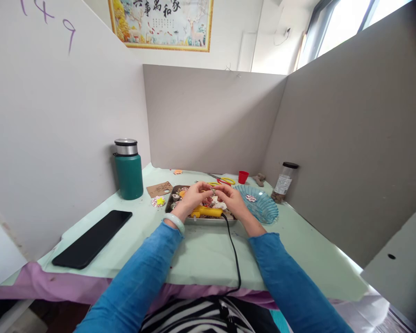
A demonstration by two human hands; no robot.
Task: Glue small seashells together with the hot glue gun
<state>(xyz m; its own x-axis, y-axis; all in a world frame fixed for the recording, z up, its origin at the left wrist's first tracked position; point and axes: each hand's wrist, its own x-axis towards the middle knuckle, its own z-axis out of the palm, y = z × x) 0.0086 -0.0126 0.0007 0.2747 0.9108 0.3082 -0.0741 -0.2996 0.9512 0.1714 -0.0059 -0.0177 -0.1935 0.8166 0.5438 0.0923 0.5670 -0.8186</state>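
My left hand (195, 194) and my right hand (231, 199) meet above a metal tray (201, 222), fingertips pinched together. Between them is a small, thin greenish piece (213, 190), too small to name. Shells and small stones (178, 196) fill the tray. Across its near side lies a yellow hot glue gun (208, 212), its black cord (234, 254) running down over the table edge. Right of the tray is a blue glass plate (265, 206) with a small pink-and-white patterned piece (251, 198) on it.
A green bottle (129, 173) and a black phone (93, 238) are on the left. Behind the tray are scissors (225, 181), a red cup (243, 177) and brown cardboard (158, 189). A black-lidded jar (284, 182) stands right. Grey partitions (211, 115) enclose the table.
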